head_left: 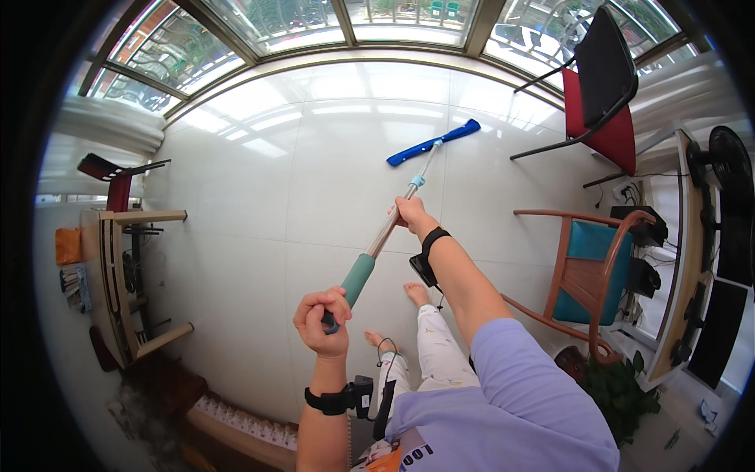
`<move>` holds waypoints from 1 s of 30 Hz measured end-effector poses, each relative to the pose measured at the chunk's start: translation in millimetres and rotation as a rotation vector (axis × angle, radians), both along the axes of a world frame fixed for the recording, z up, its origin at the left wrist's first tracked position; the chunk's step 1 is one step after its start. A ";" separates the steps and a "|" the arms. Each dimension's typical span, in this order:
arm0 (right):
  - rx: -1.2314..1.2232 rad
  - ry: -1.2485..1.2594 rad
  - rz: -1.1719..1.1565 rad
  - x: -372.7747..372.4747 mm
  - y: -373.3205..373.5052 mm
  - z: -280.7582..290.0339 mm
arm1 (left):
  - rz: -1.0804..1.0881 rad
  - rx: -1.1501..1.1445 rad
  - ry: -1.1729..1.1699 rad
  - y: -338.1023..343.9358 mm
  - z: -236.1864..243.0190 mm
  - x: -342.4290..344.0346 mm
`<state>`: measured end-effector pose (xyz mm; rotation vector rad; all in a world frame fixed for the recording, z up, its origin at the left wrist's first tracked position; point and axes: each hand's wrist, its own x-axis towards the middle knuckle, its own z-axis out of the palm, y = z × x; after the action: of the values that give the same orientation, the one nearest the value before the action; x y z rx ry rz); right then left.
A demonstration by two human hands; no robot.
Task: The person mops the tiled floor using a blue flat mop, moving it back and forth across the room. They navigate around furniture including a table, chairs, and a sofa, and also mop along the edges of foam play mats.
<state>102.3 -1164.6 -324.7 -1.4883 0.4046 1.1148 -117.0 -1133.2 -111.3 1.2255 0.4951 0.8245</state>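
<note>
A flat mop (384, 234) with a silver pole and a green grip slants across the middle, away from me and to the right. Its blue head (414, 151) lies on the pale tiled floor (244, 189). My left hand (322, 318) is closed around the green grip near its end loop. Farther up, my right hand (410, 214) wraps the silver pole just below a light blue collar. Both wrists carry black straps with small devices.
Tall windows (409, 20) curve along the far side. On the right stand a red and black chair (605, 126), a wooden armchair with a teal seat (588, 275), a desk with a black fan (725, 153), and a plant (621, 397). A wooden table (110, 291) stands left.
</note>
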 end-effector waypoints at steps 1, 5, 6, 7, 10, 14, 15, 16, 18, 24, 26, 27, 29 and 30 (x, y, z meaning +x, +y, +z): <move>-0.010 0.018 0.009 1.9 -9.3 0.1 | -0.029 -0.015 -0.006 -1.0 0.3 1.0; 0.000 0.100 -0.012 -7.0 -36.8 -0.9 | -0.147 0.008 0.032 -10.1 8.7 -6.7; 0.003 0.122 -0.029 -13.1 -42.7 -1.4 | -0.192 0.017 0.026 -12.7 12.4 -10.5; 0.007 0.145 -0.102 -26.4 -48.0 -0.3 | -0.240 0.034 0.024 -14.6 17.5 -16.8; 0.008 0.147 -0.097 -53.9 -58.1 -0.6 | -0.307 0.058 0.024 -19.6 28.7 -37.0; 0.010 0.158 -0.116 -103.4 -66.8 2.9 | -0.356 0.070 0.023 -23.4 39.9 -78.6; 0.004 0.167 -0.111 -118.6 -68.6 5.6 | -0.359 0.078 0.015 -23.9 43.2 -92.0; -0.016 0.187 -0.106 -134.0 -70.7 8.8 | -0.350 0.054 0.007 -24.3 47.1 -105.6; -0.017 0.199 -0.048 -167.1 -73.6 16.3 | -0.312 0.023 -0.022 -26.3 55.2 -135.6; -0.023 0.349 0.004 -288.4 -78.4 42.3 | -0.222 0.007 -0.001 -29.1 87.3 -240.8; 0.014 0.396 0.035 -328.1 -77.6 49.6 | -0.221 0.016 0.016 -28.4 97.8 -276.1; 0.037 0.420 0.048 -348.2 -78.6 54.2 | -0.212 0.019 0.030 -30.0 105.1 -293.0; 0.058 0.470 0.066 -386.4 -78.9 60.2 | -0.219 0.044 0.043 -30.9 117.5 -323.9; 0.054 0.496 0.073 -402.8 -77.2 62.3 | -0.220 0.038 0.061 -31.4 123.5 -337.0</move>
<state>-300.5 -1241.9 -262.5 -1.1768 0.6579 1.5437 -453.9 -1164.6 12.2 1.3169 0.3871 0.6127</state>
